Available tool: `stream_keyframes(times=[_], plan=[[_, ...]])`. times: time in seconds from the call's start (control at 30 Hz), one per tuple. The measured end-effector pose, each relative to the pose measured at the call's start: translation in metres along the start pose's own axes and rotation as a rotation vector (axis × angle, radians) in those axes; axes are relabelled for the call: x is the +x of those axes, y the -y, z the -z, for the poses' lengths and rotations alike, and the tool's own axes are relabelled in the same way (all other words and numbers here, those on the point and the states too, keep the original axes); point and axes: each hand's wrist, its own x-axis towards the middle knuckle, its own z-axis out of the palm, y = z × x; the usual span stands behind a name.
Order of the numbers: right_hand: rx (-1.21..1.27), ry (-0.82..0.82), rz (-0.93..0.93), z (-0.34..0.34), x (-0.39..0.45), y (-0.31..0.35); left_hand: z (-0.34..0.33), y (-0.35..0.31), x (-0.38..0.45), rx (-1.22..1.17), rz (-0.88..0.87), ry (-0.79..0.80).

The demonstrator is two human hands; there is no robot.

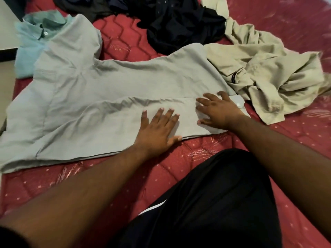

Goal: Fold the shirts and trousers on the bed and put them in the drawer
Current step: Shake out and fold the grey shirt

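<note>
A pale grey-green shirt (100, 93) lies spread flat across the red quilted bed (206, 158), one sleeve folded over its body. My left hand (157, 129) presses flat on that sleeve near the shirt's front edge, fingers straight. My right hand (218, 110) rests spread on the sleeve's cuff end, just right of the left hand. A folded light blue shirt (30, 43) sits at the far left, partly under the grey shirt. A crumpled beige shirt (265, 72) lies to the right, and dark clothes (175, 20) are piled at the back.
My black-clothed knee (215, 203) rests on the bed in the foreground. The bed's left edge and a strip of floor (5, 90) show at the far left. No drawer is in view.
</note>
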Motion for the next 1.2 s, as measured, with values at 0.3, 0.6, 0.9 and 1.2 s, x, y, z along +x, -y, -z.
stream_keyframes(times=[0.3, 0.6, 0.9, 1.2], plan=[[0.095, 0.292, -0.215, 0.036, -0.009, 0.099, 0.003, 0.071, -0.105, 0.347, -0.033, 0.005], [0.61, 0.114, -0.577, 0.029, -0.004, 0.085, 0.008, 0.139, -0.191, -0.211, 0.573, -0.077], [0.481, 0.279, -0.449, 0.022, -0.023, 0.085, 0.011, 0.144, -0.2, -0.465, 0.712, -0.293], [0.33, 0.547, -0.349, 0.042, -0.032, 0.094, 0.0, 0.131, -0.238, -0.261, 0.683, -0.075]])
